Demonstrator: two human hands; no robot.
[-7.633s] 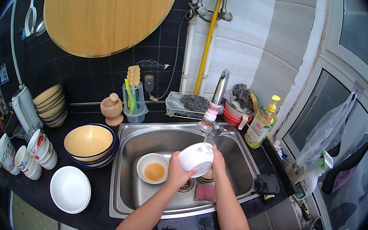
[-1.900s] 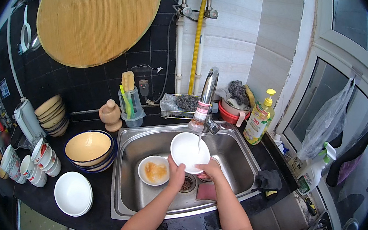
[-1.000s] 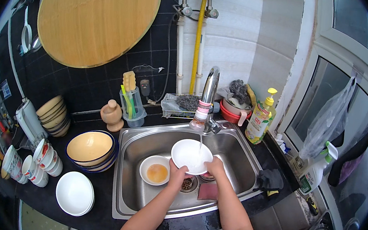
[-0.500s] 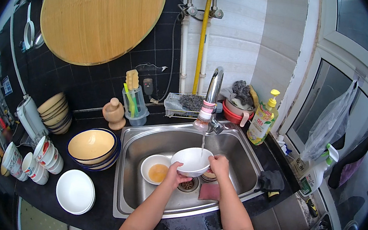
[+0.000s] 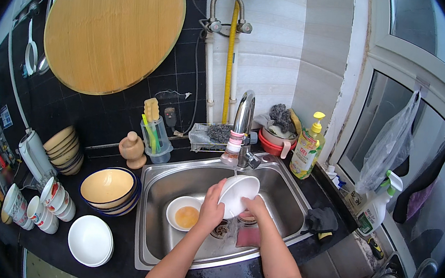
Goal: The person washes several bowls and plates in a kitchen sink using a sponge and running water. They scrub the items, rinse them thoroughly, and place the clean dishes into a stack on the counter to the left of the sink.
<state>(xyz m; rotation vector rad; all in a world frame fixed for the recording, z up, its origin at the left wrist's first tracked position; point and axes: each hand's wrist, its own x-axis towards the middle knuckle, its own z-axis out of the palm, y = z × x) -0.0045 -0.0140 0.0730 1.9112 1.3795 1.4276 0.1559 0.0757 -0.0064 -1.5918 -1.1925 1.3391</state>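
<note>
A white bowl (image 5: 240, 190) is tilted steeply on its side under the faucet (image 5: 243, 119), and water runs off its lower edge into the steel sink (image 5: 150, 244). My left hand (image 5: 212, 201) is closed on the bowl's left side, fingers along the outside. My right hand (image 5: 255, 207) is closed at the bowl's lower right, its fingertips against the inner face and partly hidden. Left of the hands, another white bowl (image 5: 174, 205) with cloudy orange-brown liquid sits in the sink. A pink sponge (image 5: 248, 237) lies by the drain (image 5: 220, 230), under my right wrist.
Stacked white bowls (image 5: 90, 240), blue-rimmed cream bowls (image 5: 108, 188) and several patterned cups (image 5: 43, 213) stand on the counter at left. Behind the sink are a utensil holder (image 5: 162, 146) and a wire rack (image 5: 209, 138). A yellow soap bottle (image 5: 307, 150) and dark cloth (image 5: 322, 219) are at right.
The bowl has gone from nearly level to steeply tipped, and water now spills from it into the sink. My right hand has shifted from the rim to the inner face. The view has shifted slightly.
</note>
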